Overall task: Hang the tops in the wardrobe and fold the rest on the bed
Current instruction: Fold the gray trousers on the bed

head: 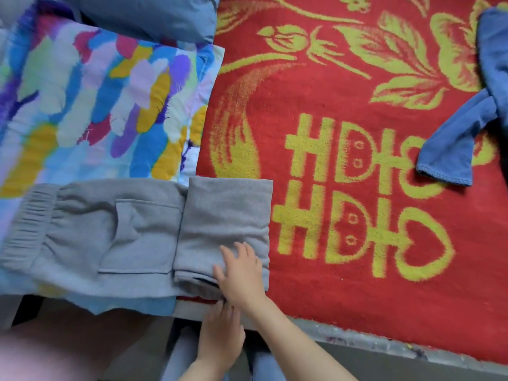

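Grey sweatpants (110, 237) lie across the near edge of the bed, waistband to the left, with the legs folded back over themselves into a thick flap (228, 215) at the right. My right hand (242, 273) lies flat on the near right corner of that flap, fingers straight. My left hand (221, 334) is just below it at the bed's edge, its fingertips reaching under the folded fabric; what they touch is hidden. A blue garment (461, 138) lies crumpled at the far right of the bed.
A red blanket with yellow flowers and characters (357, 188) covers the bed. A multicoloured quilt (96, 105) and a grey-blue pillow (154, 15) lie at the left. The bed's grey front edge (384, 342) runs along the bottom right.
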A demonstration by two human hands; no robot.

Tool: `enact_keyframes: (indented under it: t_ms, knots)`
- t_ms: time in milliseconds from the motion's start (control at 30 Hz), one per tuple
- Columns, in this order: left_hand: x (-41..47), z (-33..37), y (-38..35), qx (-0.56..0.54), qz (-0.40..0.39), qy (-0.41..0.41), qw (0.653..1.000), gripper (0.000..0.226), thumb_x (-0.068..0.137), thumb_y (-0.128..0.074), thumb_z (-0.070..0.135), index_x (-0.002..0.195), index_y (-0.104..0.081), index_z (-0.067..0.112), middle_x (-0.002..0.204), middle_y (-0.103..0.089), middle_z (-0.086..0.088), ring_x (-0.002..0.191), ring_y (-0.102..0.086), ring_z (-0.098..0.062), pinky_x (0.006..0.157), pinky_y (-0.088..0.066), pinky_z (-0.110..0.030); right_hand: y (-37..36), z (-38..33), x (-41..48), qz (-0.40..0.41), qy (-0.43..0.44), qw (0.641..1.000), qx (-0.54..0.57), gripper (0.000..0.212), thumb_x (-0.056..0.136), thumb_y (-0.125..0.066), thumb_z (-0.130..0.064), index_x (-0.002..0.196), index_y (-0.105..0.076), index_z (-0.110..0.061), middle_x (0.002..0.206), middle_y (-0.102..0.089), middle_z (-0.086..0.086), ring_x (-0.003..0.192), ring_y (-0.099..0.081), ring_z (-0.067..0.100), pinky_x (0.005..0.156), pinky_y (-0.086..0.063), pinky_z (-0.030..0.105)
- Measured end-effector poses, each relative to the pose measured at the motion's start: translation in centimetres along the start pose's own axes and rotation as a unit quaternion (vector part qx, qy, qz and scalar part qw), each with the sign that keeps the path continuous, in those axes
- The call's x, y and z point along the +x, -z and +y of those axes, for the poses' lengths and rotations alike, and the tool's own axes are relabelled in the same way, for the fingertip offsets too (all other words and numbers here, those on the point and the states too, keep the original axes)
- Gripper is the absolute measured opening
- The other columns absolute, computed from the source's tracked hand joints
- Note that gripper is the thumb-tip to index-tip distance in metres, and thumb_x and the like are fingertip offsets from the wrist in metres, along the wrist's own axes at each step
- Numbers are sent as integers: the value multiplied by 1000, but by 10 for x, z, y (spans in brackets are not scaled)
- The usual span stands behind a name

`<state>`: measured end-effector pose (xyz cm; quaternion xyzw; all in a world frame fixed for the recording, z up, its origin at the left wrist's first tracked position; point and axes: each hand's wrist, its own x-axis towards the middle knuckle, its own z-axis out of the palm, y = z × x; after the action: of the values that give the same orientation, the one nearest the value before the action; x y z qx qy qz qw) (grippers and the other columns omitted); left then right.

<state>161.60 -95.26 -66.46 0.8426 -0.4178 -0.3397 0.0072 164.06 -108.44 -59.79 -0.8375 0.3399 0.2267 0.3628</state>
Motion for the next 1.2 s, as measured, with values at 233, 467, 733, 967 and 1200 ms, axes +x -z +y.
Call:
enact_keyframes:
  t_ms: [233, 467, 733, 967, 1200]
  knots:
    - [3, -68, 47, 32, 280, 65, 957, 57, 75, -45, 28, 129, -44, 11, 124, -50, -21, 114, -43, -36, 87, -40, -48, -14, 69, 13, -16, -242, 925, 292, 72, 91, -52, -23, 150, -11, -14, 148, -30, 12, 129, -39, 28, 94, -39, 30]
    - [17, -98, 39, 114, 67, 41, 990, 117, 25, -87, 34, 130, -47, 1, 123, -60, -21, 118, -50, -34, 95, -43, -46, 8, 65, 14, 53, -257, 862, 433, 20, 77, -63, 2, 96, -63, -2, 87, -65, 9, 78, -58, 20, 57, -43, 25]
    - [44, 39, 38, -25, 48, 11, 998, 118, 57, -79, 44, 148, -15, 4, 149, -26, -17, 133, -37, -38, 102, -37, -49, 120, 95, -14, 194, -241, 848, 430, 23, 79, -58, 0, 101, -63, -7, 83, -64, 6, 71, -58, 18, 54, -43, 28]
    - [35, 73, 19, -20, -7, -56, 998, 105, 41, -77, 50, 130, -40, 11, 121, -61, -15, 109, -58, -30, 83, -53, -33, 139, 75, -31, 253, -85, 951, 156, 37, 66, -55, -23, 99, -60, -7, 88, -63, 4, 87, -58, 28, 69, -40, 33]
    - [-28, -21, -24, 17, 155, -48, 987, 39, 60, -42, 29, 95, -54, 17, 94, -52, -4, 82, -47, -22, 68, -31, -34, 30, -22, -46, 185, 217, 954, -94, 40, 61, -39, -32, 89, -67, -28, 68, -56, -9, 61, -57, 15, 51, -33, 20]
